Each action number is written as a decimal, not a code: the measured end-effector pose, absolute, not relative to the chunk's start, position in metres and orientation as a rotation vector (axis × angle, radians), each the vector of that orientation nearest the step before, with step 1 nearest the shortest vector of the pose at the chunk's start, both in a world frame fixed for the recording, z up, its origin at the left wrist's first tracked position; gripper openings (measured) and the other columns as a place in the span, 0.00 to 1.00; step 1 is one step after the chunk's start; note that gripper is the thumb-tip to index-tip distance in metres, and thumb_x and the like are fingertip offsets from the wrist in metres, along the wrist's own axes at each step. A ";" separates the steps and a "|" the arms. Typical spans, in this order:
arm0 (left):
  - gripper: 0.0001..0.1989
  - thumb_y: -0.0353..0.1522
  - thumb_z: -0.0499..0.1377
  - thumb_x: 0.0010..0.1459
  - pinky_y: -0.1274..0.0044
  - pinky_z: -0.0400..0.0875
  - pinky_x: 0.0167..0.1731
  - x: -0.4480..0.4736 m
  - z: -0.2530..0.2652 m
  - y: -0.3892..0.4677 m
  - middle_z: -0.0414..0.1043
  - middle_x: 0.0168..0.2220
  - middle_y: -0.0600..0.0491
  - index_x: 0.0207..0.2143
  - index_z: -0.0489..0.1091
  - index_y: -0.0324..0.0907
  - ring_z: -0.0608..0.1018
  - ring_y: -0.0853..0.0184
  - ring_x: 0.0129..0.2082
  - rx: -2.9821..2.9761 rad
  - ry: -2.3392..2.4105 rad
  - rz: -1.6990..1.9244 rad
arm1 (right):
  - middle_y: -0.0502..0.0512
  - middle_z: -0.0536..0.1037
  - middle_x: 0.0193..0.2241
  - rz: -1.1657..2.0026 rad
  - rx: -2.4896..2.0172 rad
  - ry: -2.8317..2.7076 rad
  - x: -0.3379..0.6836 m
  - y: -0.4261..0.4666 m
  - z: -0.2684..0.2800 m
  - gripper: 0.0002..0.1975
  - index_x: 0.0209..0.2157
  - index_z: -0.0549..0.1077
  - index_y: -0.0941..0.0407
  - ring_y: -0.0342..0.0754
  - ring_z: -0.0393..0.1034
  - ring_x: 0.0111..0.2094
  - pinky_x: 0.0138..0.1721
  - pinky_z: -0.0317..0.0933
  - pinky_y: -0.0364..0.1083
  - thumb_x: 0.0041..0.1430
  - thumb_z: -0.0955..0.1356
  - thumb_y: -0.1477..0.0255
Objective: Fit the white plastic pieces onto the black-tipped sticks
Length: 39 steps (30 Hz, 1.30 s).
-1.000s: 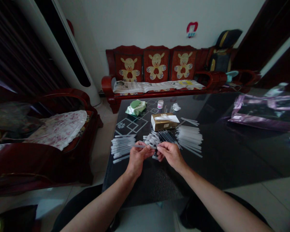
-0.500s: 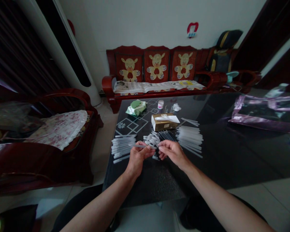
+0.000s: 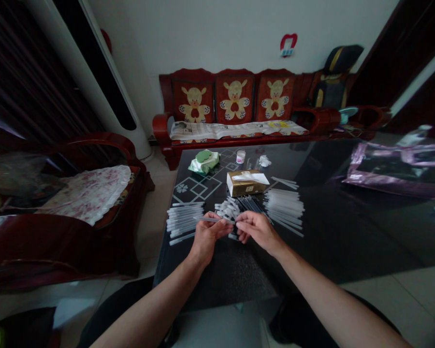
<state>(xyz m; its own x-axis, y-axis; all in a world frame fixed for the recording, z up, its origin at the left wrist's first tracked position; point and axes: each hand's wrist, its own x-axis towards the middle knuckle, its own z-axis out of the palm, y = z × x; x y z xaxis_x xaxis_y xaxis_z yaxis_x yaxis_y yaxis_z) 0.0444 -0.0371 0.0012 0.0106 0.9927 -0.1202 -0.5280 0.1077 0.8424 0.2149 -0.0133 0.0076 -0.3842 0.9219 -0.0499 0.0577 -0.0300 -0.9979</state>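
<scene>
My left hand (image 3: 210, 236) is closed around a pale pen barrel (image 3: 207, 219), held almost level with one end pointing left. At its right end my right hand (image 3: 258, 231) pinches with thumb and fingers; what lies between them is too small to make out. Just behind my hands is a heap of whitish pen caps (image 3: 227, 208). Beside the heap lie thin dark pen refills (image 3: 252, 203). A row of pale pens (image 3: 184, 220) is spread to the left, and a stack of translucent pen barrels (image 3: 284, 208) to the right.
Behind the pens stands a gold tissue box (image 3: 248, 186). Farther back on the black table (image 3: 239, 275) are a green wipes pack (image 3: 204, 162), a small white tub (image 3: 240, 156) and crumpled tissue (image 3: 264, 161). A purple-edged plastic bag (image 3: 395, 169) lies at the right.
My right hand has shifted slightly left, closing up to the right end of the pen barrel. My left hand stays nearly where it was.
</scene>
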 end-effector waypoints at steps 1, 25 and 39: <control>0.16 0.34 0.68 0.45 0.73 0.75 0.35 0.045 0.002 -0.037 0.75 0.27 0.53 0.31 0.64 0.39 0.80 0.65 0.30 0.699 0.862 1.350 | 0.50 0.75 0.23 1.504 -1.045 -1.527 0.215 -0.014 0.008 0.18 0.36 0.69 0.59 0.43 0.72 0.20 0.20 0.67 0.42 0.52 0.70 0.60; 0.14 0.33 0.67 0.47 0.74 0.75 0.33 0.045 0.002 -0.039 0.75 0.28 0.51 0.31 0.64 0.38 0.79 0.65 0.30 0.726 0.827 1.317 | 0.49 0.73 0.16 1.578 -1.126 -1.528 0.214 -0.015 0.007 0.21 0.28 0.68 0.59 0.41 0.66 0.13 0.13 0.60 0.39 0.58 0.62 0.54; 0.14 0.32 0.66 0.49 0.74 0.75 0.33 0.043 0.004 -0.036 0.74 0.28 0.52 0.32 0.64 0.38 0.79 0.66 0.29 0.734 0.826 1.307 | 0.50 0.74 0.19 1.565 -1.066 -1.563 0.215 -0.012 0.006 0.18 0.29 0.69 0.60 0.42 0.69 0.16 0.17 0.64 0.41 0.57 0.65 0.57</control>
